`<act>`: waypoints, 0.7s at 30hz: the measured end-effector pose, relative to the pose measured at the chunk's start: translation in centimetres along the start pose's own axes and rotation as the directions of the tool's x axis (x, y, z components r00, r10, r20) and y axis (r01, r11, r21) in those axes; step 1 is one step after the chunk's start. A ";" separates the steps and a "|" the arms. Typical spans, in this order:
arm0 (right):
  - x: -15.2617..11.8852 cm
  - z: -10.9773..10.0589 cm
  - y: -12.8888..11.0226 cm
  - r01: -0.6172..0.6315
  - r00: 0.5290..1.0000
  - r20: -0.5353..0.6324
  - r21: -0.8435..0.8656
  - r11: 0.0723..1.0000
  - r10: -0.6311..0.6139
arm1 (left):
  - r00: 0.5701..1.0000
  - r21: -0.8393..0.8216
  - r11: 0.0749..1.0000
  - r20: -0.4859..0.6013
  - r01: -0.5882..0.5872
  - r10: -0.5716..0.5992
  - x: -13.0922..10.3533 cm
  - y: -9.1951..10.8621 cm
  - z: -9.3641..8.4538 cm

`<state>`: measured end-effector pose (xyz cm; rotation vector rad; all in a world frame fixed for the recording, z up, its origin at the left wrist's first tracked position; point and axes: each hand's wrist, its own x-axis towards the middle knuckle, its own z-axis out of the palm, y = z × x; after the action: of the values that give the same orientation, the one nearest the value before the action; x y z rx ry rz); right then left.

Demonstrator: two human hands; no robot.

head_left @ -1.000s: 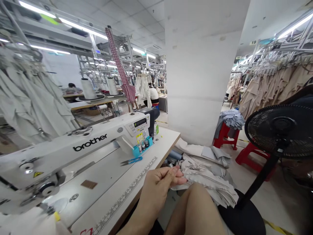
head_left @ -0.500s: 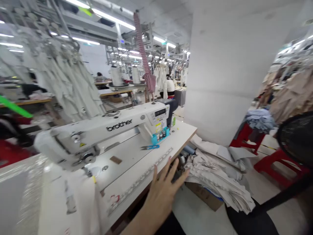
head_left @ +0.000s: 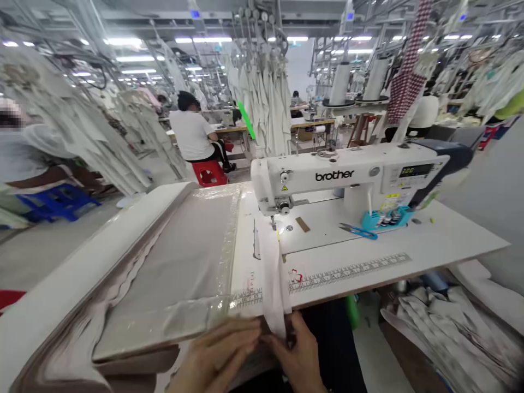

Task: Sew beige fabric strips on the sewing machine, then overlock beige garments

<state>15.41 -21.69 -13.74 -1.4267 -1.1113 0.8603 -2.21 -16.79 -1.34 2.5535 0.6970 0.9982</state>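
A white sewing machine [head_left: 327, 177] marked "brother" stands on the white table. From under its needle a pale fabric strip [head_left: 273, 273] runs down over the table's front edge. My right hand [head_left: 301, 352] pinches the strip's lower end just below that edge. Close beside it on the left is my left hand [head_left: 223, 349], slightly blurred, its fingers pressed together and pointing right; what it holds, if anything, is hidden. A printed ruler strip [head_left: 352, 273] lies along the front of the table.
Blue snips [head_left: 360, 231] and a turquoise bobbin holder [head_left: 387, 219] sit at the right. Plastic-covered fabric [head_left: 184, 245] lies at the left. Crumpled pale cloth [head_left: 454, 327] is piled low at the right. A seated person [head_left: 190, 131] is beyond the table.
The view has swung left, bringing the machine rightward in the picture. Both hands are now together at the fabric strip; earlier only one spread hand showed, over the table's front edge.
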 end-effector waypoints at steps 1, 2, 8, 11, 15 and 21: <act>-0.1 0.1 0.1 0.000 1.000 -0.026 0.005 1.000 0.000 | 1.000 0.042 0.999 -0.020 0.008 -0.007 0.8 -0.6 -0.3; -0.3 0.1 0.2 0.004 0.999 -0.046 0.013 1.000 -0.003 | 1.000 0.087 0.996 -0.023 -0.001 0.003 1.7 -1.2 -0.5; -1.3 -1.7 -1.0 -0.082 0.994 -0.044 0.277 0.957 0.097 | 0.981 0.302 0.948 0.192 -0.097 0.039 4.7 -5.2 0.7; -0.2 -2.2 -2.0 -0.212 0.977 0.091 0.335 0.918 0.193 | 0.971 0.296 0.951 0.238 -0.092 0.020 4.7 -5.5 0.6; 1.7 -1.9 -3.1 -0.201 0.979 0.102 0.286 0.937 0.179 | 0.956 0.282 0.940 0.271 -0.191 0.113 5.0 -5.7 -0.2; 1.9 -1.2 -3.3 -0.075 0.993 0.102 0.244 0.967 0.052 | 0.913 0.273 0.881 0.248 -0.386 0.323 5.8 -7.2 -1.0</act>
<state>16.58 -20.32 -10.16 -1.2293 -0.9936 1.0832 -1.55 -7.53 -0.66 3.0934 0.3580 0.7660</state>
